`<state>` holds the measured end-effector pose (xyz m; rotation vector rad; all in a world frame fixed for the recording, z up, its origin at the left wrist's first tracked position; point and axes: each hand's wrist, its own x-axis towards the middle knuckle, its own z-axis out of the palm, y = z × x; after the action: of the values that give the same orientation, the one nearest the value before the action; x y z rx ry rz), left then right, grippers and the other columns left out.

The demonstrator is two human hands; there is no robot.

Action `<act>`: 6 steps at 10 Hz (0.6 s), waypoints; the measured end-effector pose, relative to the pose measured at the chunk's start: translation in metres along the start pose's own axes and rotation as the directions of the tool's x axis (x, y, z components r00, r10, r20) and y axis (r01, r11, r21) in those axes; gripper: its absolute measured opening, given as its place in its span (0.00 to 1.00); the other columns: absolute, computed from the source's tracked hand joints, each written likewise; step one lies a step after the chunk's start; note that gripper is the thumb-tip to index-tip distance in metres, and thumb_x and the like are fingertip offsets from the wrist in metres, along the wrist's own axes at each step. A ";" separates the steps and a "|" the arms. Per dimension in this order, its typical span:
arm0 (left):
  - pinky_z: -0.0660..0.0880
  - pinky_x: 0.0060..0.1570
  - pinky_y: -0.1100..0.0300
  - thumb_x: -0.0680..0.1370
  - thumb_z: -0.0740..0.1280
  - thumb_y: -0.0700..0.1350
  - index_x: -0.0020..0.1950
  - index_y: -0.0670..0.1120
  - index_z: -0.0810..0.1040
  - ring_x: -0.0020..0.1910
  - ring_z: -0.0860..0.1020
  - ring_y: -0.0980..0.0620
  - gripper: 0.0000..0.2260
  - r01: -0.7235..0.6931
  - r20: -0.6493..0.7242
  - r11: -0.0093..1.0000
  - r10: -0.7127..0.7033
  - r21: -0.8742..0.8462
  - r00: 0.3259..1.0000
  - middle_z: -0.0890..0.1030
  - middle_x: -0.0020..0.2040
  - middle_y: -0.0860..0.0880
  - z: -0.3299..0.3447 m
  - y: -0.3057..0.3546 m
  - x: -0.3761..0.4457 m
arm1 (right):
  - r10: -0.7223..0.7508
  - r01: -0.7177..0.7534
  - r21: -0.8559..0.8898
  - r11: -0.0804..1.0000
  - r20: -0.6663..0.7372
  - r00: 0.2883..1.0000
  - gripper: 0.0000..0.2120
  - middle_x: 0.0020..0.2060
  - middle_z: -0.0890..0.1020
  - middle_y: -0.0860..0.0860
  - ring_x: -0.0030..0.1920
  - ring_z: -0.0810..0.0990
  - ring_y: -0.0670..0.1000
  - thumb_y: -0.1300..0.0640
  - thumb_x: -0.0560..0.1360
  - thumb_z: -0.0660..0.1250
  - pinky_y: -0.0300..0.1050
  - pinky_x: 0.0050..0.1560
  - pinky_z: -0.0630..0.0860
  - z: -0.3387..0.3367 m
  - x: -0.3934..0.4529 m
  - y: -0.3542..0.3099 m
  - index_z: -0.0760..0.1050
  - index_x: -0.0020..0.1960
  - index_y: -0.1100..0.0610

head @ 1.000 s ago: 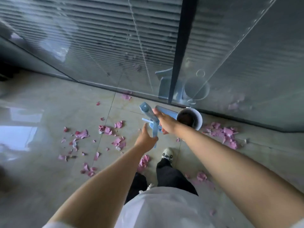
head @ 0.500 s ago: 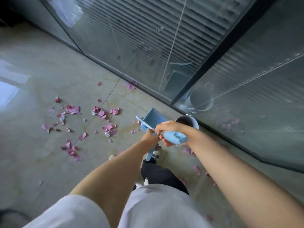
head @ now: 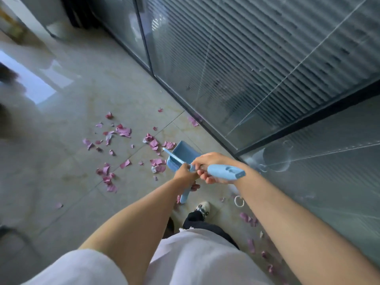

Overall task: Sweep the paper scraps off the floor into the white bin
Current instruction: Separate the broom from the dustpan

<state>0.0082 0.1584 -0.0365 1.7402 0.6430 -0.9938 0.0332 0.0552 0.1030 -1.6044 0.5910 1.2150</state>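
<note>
Out on the left, the pink paper scraps (head: 115,138) lie strewn over the shiny floor (head: 61,161), with the nearest clump just beside the open mouth of the blue dustpan (head: 182,156). From the hands, that main scatter lies forward and to the left, so I'd judge the coming sweep has to run that way. The left hand (head: 185,174) has its fingers curled round the dustpan's handle, whose long axis runs down toward the shoe (head: 202,208). Touching it, the right hand (head: 211,168) grips the blue brush (head: 226,171), which lies roughly crosswise, its butt end pointing right. The two tools look not yet fully parted. The left hand is nearer the scraps. More scraps (head: 248,219) lie to the right by the glass wall (head: 267,79). The white bin is hidden behind the right forearm, though its reflection shows in the glass.
</note>
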 end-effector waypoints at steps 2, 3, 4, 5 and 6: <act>0.70 0.17 0.68 0.81 0.58 0.35 0.73 0.37 0.64 0.27 0.74 0.53 0.19 -0.061 0.004 0.992 0.062 -0.113 0.998 0.71 0.36 0.47 -0.063 0.002 -0.037 | -0.110 0.118 -0.247 0.962 0.049 0.993 0.09 0.29 0.71 0.53 0.25 0.68 0.48 0.62 0.74 0.60 0.38 0.26 0.64 0.054 0.012 -0.028 0.71 0.36 0.55; 0.74 0.21 0.64 0.81 0.57 0.35 0.74 0.40 0.63 0.21 0.75 0.55 0.20 -0.063 0.018 0.989 0.066 -0.137 0.998 0.72 0.36 0.46 -0.095 -0.001 -0.047 | -0.163 0.158 -0.332 0.930 0.015 0.987 0.08 0.31 0.72 0.54 0.29 0.71 0.53 0.61 0.73 0.61 0.41 0.31 0.69 0.073 0.020 -0.042 0.71 0.35 0.53; 0.78 0.27 0.56 0.80 0.60 0.38 0.76 0.45 0.59 0.27 0.77 0.48 0.24 0.006 -0.016 0.985 -0.009 -0.174 1.000 0.75 0.43 0.40 -0.122 -0.017 -0.039 | -0.208 0.191 -0.211 0.959 -0.063 0.976 0.05 0.32 0.72 0.56 0.26 0.71 0.53 0.64 0.72 0.62 0.40 0.27 0.71 0.067 0.025 -0.068 0.73 0.40 0.56; 0.80 0.31 0.53 0.79 0.62 0.39 0.62 0.37 0.66 0.26 0.78 0.48 0.14 0.080 -0.084 0.982 -0.095 -0.174 0.992 0.75 0.42 0.39 -0.149 -0.037 -0.033 | -0.210 0.189 -0.164 0.968 -0.119 0.971 0.14 0.32 0.75 0.57 0.21 0.70 0.49 0.68 0.74 0.60 0.35 0.21 0.67 0.049 0.028 -0.082 0.68 0.58 0.56; 0.77 0.23 0.60 0.78 0.63 0.39 0.54 0.38 0.68 0.20 0.75 0.52 0.08 0.136 -0.116 0.976 -0.156 -0.170 0.981 0.74 0.42 0.41 -0.168 -0.054 -0.035 | -0.004 -0.014 -0.181 0.983 -0.099 0.995 0.16 0.34 0.77 0.61 0.23 0.73 0.52 0.63 0.76 0.62 0.39 0.22 0.73 0.039 0.041 -0.055 0.63 0.61 0.53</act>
<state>0.0021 0.3358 -0.0048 1.6405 0.9206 -0.9076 0.0775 0.1192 0.0890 -1.8254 0.5600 1.2272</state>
